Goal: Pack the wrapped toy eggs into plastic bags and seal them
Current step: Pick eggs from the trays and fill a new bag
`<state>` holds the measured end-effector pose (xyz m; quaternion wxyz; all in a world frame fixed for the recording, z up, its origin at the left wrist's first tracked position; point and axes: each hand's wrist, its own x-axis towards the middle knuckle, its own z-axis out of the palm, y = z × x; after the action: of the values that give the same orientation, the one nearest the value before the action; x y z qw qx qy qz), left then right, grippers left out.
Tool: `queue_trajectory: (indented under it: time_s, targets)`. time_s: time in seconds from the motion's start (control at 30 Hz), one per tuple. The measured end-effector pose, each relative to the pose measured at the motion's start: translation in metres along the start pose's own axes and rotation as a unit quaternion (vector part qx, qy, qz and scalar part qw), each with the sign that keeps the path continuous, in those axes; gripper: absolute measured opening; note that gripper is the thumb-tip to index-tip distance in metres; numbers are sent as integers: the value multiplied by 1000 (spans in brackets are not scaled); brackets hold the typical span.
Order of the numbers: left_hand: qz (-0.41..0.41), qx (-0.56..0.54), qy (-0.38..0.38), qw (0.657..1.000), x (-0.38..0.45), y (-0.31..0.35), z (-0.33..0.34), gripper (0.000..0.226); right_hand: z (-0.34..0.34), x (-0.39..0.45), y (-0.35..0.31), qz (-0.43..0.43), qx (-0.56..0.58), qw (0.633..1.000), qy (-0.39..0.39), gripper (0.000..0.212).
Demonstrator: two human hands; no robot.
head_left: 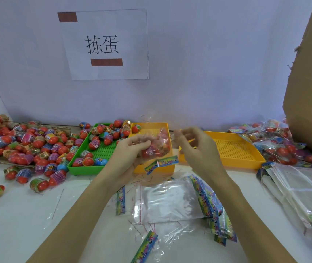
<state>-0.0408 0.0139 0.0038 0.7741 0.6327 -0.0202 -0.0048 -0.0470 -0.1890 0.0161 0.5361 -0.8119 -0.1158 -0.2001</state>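
Left hand (132,149) at frame centre grips a clear bag of eggs (156,149), fingers curled round it, over the near yellow tray (151,168). Right hand (195,143) just right of it, fingers loosely bent and blurred; can't tell if they pinch anything. Loose wrapped eggs (24,143) centre left, more in the green tray (87,168). Empty bags (168,202) lower centre.

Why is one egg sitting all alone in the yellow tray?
It does look odd: one wrapped egg sits alone in a back corner of the yellow tray, while the green tray beside it holds many. It may have strayed over.
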Motion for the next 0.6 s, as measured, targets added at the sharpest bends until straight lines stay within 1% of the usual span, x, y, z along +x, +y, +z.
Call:
queue_trajectory:
  time_s: [0.07, 0.1, 0.13, 0.23, 0.37, 0.47, 0.53, 0.6]
  targets:
    - [8, 0, 18, 1000, 1, 0, -1, 21, 5, -1, 3, 59, -41, 991, -115, 53]
    - [13, 5, 12, 1000, 1, 0, -1, 22, 8, -3, 5, 73, -45, 986, -145, 54]
    - [16, 10, 1, 1000, 0, 0, 0, 23, 11, -5, 5, 80, -38, 984, -154, 50]
    - [20, 35, -23, 999, -2, -2, 4, 21, 16, -7, 5, 91, 16, 985, -145, 40]
    - [20, 57, -69, 996, -3, -2, 8, 28, 19, -8, 1, 122, 93, 981, -122, 27]
    - [9, 45, -74, 996, -2, 0, 11, 30, 18, -8, 0, 143, 126, 978, -85, 20]
    - [9, 55, -79, 995, -3, 1, 12, 31, 16, -7, 2, 169, 163, 969, -81, 16]
    - [18, 98, -90, 991, -4, -1, 9, 32, 15, -7, 1, 208, 224, 947, -97, 16]
